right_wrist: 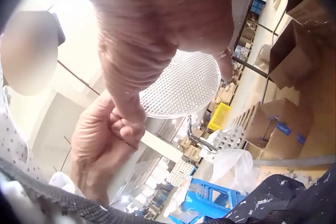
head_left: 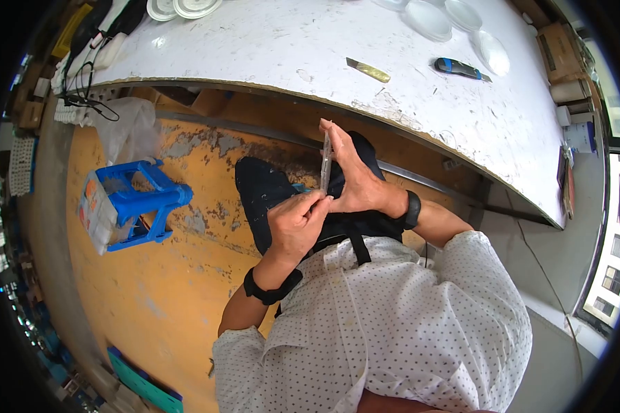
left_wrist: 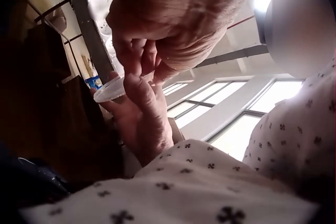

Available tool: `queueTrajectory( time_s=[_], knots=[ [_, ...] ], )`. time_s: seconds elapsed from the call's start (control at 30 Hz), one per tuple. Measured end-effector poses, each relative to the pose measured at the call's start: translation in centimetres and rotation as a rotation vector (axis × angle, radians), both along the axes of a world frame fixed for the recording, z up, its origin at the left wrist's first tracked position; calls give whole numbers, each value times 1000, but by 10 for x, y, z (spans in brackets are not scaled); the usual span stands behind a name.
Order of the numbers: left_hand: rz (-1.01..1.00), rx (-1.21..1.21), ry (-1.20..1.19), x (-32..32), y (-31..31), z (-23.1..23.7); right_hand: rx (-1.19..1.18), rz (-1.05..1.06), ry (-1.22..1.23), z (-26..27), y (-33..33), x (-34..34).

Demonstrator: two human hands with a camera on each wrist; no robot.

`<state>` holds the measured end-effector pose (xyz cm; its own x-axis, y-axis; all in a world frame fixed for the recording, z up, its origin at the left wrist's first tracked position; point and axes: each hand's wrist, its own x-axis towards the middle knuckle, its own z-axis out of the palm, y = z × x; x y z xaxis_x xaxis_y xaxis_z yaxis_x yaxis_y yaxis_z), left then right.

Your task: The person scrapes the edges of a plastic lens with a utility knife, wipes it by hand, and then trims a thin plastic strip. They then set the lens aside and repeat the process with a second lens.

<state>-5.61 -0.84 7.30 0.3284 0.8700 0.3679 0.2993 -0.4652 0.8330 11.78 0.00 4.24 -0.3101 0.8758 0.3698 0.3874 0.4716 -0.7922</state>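
A clear round disc with a finely textured face (right_wrist: 184, 85) is held upright above the lap, seen nearly edge-on in the head view (head_left: 326, 162). My right hand (head_left: 362, 180) spans it, fingers at the far edge and thumb near the close edge; the right wrist view shows this hand (right_wrist: 157, 35) over the disc. At the near edge, my left hand (head_left: 295, 221) has curled fingers and pinches the rim between thumb and fingertips. In the left wrist view the left hand (left_wrist: 178, 19) partly hides the disc (left_wrist: 110, 90).
On the white table (head_left: 255, 48) lie a yellowish cutter (head_left: 368, 69), a blue and black knife (head_left: 461, 69) and several clear discs (head_left: 427, 20). A blue stool (head_left: 141, 199) stands on the floor at the left, below a plastic bag (head_left: 127, 131). The table edge is just ahead.
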Motion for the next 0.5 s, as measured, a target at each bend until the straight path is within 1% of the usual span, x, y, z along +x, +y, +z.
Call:
queueTrajectory(
  time_s=[0.07, 0.13, 0.17, 0.23, 0.27, 0.33, 0.37, 0.43, 0.47, 0.5],
  knots=[
    [-5, 40, 5, -1, 2, 0, -4, 7, 52, -8, 1, 0],
    [38, -113, -55, -2, 3, 8, -1, 11, 56, -6, 2, -2],
    [41, -113, -55, -7, 4, 9, 0, 16, 61, -5, 1, -3],
    [-16, -367, -24, -16, 7, 11, 1, 38, 70, -8, 1, -4],
    [-12, -368, -24, -18, 8, 14, 4, 55, 78, -8, 0, -5],
    [-72, -780, -139, -17, 13, 27, -3, 68, 66, -8, 1, -5],
    [-73, -780, -138, -17, 13, 27, -12, 78, 54, -7, 0, -5],
    [-123, -891, -218, -18, 14, 23, -20, 94, 54, -8, 0, -6],
    [-128, -897, -217, -18, 13, 22, -29, 109, 53, -9, -1, -6],
    [-131, -939, -279, -18, 13, 20, -31, 108, 52, -8, -1, -5]
  ],
)
